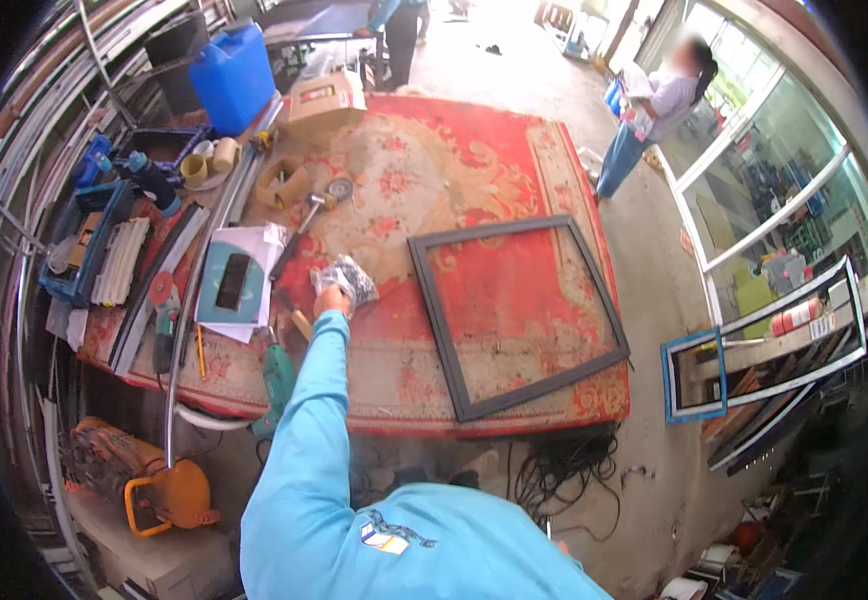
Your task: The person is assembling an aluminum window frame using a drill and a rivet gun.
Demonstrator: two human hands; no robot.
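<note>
My left arm, in a light blue sleeve, stretches forward over a table covered with a red patterned carpet (384,370). At its end my left hand (331,299) is closed on the near edge of a clear plastic bag (356,278) with small silvery contents I cannot make out. A green power drill (278,380) lies just left of my forearm, and a hammer (297,235) lies beyond the bag. To the right rests a dark grey rectangular frame (444,330). Of my right hand (562,547) only a sliver shows beside my body, near a thin shiny object; its fingers are hidden.
Left on the table are a phone (233,281) on papers, an angle grinder (166,318) and metal profiles. A cardboard box (324,105) and blue jerrycan (231,80) stand farther back. An orange compressor (174,490) and black cables (554,475) lie below. Another person (659,110) stands right.
</note>
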